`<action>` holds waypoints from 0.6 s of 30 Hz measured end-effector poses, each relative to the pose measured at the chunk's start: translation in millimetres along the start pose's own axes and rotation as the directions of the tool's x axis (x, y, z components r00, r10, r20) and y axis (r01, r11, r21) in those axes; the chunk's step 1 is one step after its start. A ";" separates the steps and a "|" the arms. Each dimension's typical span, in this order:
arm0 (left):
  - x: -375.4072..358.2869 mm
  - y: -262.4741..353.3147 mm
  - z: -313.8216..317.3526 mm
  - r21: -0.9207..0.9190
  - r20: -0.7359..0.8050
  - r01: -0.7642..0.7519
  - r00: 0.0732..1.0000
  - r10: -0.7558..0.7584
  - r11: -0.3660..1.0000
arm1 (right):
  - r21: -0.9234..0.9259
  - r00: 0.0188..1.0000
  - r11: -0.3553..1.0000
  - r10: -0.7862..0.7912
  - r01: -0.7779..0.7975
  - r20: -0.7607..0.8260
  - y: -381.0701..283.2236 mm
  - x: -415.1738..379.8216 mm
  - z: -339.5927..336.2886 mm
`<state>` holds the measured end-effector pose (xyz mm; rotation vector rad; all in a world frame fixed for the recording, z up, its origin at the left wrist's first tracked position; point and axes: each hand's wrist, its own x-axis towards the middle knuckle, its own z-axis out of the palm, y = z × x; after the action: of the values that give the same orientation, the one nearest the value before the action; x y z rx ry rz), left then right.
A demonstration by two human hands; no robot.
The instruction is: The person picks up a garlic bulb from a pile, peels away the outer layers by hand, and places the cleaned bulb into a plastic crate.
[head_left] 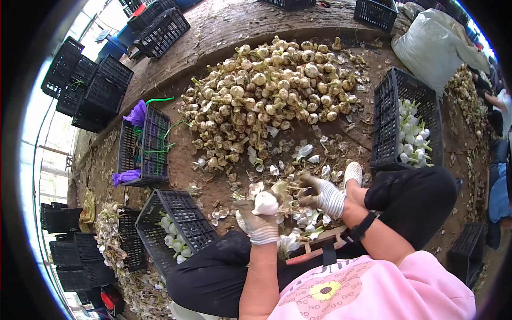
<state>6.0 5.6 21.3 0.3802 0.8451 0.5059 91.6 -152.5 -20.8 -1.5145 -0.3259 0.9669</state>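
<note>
The gloved left hand is partly closed, fingers curled around a white garlic bulb near the middle of the scene. The gloved right hand, to its right, is loosely spread with nothing visible in its grasp, close to scattered husks. Farther off lies a heap of untrimmed garlic; white bulbs fill part of the right crate and the near-left crate.

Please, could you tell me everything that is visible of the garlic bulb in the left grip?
The garlic bulb is rounded, white and smooth-looking, and appears whole. It is held near the picture's middle, touching the gloved left grip, which hides part of its underside. Its root and exact tilt cannot be made out.
</note>
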 end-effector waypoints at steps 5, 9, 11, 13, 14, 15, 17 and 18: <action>0.2 -44.1 -23.8 0.430 0.519 -0.281 0.855 0.020 0.858 | 0.494 1.000 0.869 0.018 -0.024 0.017 -9.3 0.2 23.0; 6.1 -3.8 -12.6 0.667 0.666 -0.682 0.726 0.171 0.301 | 0.102 0.995 0.990 -0.091 0.096 -0.050 -5.8 5.9 7.2; -0.6 3.0 -7.7 0.646 0.761 -0.756 0.626 0.172 -0.108 | -0.182 0.990 0.976 -0.128 0.117 -0.054 -6.1 7.0 8.7; -0.5 2.4 -2.3 0.467 0.883 -0.792 0.439 0.164 -0.395 | -0.278 0.992 0.954 -0.122 0.111 -0.023 -11.4 6.2 9.4; -0.5 2.9 -2.6 0.466 0.881 -0.781 0.451 0.140 -0.415 | -0.325 0.993 0.939 -0.117 0.108 -0.010 -13.1 4.9 9.8; -1.3 3.7 -2.6 0.465 0.879 -0.771 0.463 0.118 -0.435 | -0.328 0.994 0.939 -0.112 0.103 -0.006 -10.8 4.4 9.6; -4.1 6.3 2.0 0.501 0.850 -0.741 0.520 0.090 -0.448 | -0.290 0.994 0.951 -0.092 0.105 0.060 -11.7 3.3 7.0; 3.7 5.2 -4.4 0.695 0.716 -0.716 0.680 0.154 -0.071 | -0.273 0.992 0.956 -0.082 0.105 0.095 -11.9 2.2 5.7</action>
<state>3.2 12.4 19.0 2.1456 0.4209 0.3601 92.7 -144.5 -10.1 -1.6981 -0.6087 0.9383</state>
